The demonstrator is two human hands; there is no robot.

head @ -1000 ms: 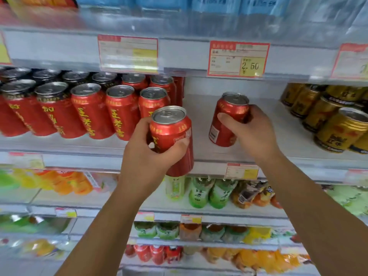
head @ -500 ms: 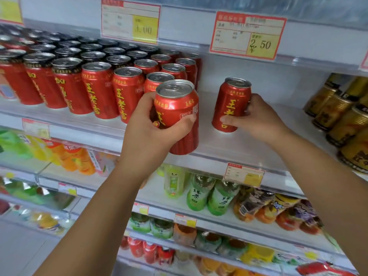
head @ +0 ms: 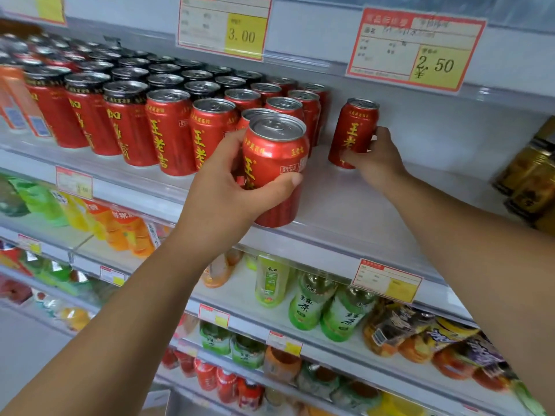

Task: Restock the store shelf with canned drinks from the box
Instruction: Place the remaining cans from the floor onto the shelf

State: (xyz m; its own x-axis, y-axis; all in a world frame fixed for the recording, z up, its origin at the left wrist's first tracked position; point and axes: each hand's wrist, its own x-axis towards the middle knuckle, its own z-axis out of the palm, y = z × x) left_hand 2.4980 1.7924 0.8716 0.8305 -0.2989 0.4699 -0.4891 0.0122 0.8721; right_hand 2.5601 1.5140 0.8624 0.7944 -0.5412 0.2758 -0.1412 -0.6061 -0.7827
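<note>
Bright, even light with faint shadows; can tops (head: 277, 127) glint. The centre is sharp. Gold cans (head: 531, 181) at three o'clock and packets (head: 36, 202) at nine o'clock blur; shelf edges (head: 126, 187) bow.

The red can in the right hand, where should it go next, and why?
Probably slide the red can a little left along the shelf until it meets the rows of red cans. The right hand grips it apart from them, and the left hand holds another can waiting.
</note>
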